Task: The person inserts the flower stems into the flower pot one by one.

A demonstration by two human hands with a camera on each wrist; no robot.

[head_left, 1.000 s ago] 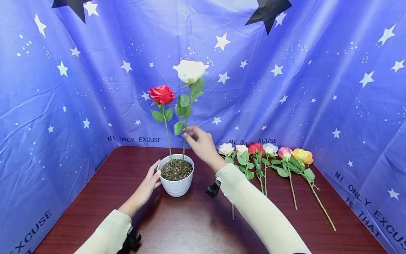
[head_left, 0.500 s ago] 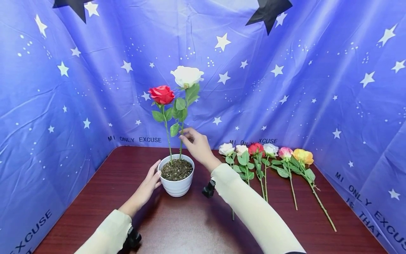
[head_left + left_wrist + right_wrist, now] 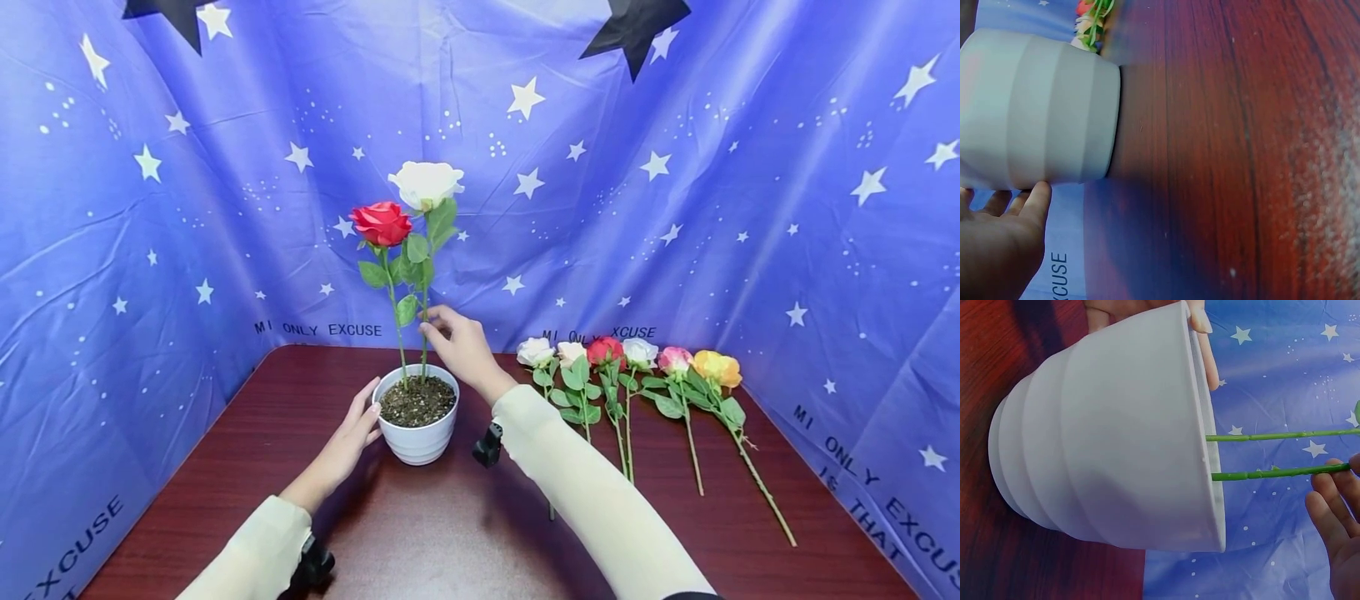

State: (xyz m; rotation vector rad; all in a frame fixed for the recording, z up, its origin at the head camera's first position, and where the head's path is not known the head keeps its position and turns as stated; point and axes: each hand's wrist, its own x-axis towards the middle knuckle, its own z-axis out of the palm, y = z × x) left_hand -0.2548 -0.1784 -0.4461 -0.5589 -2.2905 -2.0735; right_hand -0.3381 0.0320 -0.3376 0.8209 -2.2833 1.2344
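A white ribbed pot point(image 3: 417, 446) filled with dark soil point(image 3: 416, 403) stands upright on the table. My left hand point(image 3: 347, 437) rests against its left side with fairly straight fingers, also seen touching the pot wall point(image 3: 1066, 112) in the left wrist view. With thumb and fingers my right hand point(image 3: 467, 350) pinches the stem of a white rose point(image 3: 426, 185) above the rim. That stem point(image 3: 1285, 472) goes down into the pot, its lower end hidden. Left of it a red rose point(image 3: 382, 223) stands upright in the soil, its leaves overlapping the white rose's.
Several roses lie on the right of the table point(image 3: 420, 533): white, pale, red, pink, and a yellow rose point(image 3: 716, 369) farthest right. My right sleeve point(image 3: 592, 492) covers some stems. A blue star-printed cloth point(image 3: 480, 100) hangs behind and on both sides.
My right hand has moved left and slightly down with the white rose, bringing its bloom closer to the red rose. The left hand and pot have stayed put.
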